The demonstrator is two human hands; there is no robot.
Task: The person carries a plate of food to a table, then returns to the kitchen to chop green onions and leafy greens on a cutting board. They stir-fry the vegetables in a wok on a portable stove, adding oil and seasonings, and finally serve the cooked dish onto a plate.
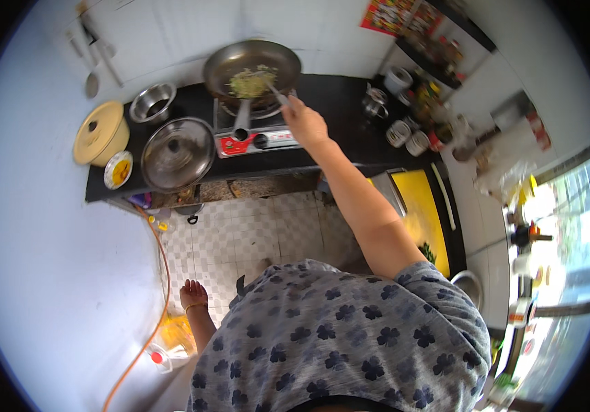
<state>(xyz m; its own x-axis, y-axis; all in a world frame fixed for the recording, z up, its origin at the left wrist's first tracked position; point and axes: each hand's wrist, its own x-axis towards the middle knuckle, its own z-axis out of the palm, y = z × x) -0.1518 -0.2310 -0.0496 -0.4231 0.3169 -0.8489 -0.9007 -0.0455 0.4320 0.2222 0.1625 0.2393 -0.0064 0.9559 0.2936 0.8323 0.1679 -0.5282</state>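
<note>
My right hand [305, 123] grips the handle of a spatula or turner [276, 93], blurred, with its far end in the food. Chopped pale-green food [251, 82], perhaps cabbage or onion, lies in a deep frying pan [217, 64]. The pan sits tilted on a gas stove [233, 148] with a red and white front. Its hollow handle [243, 118] points towards me and is not held. Down at my left side hangs my left hand [193, 294], palm showing and holding nothing, with a bangle at the wrist.
Left of the stove stand a steel lid [177, 159], a steel pot [151, 103], a cream lidded pot [100, 131] and a small bowl of yellow spice [119, 171]. Jars [399, 134] crowd the right corner. A yellow cutting board [421, 198] lies right. An orange hose [165, 268] crosses the floor.
</note>
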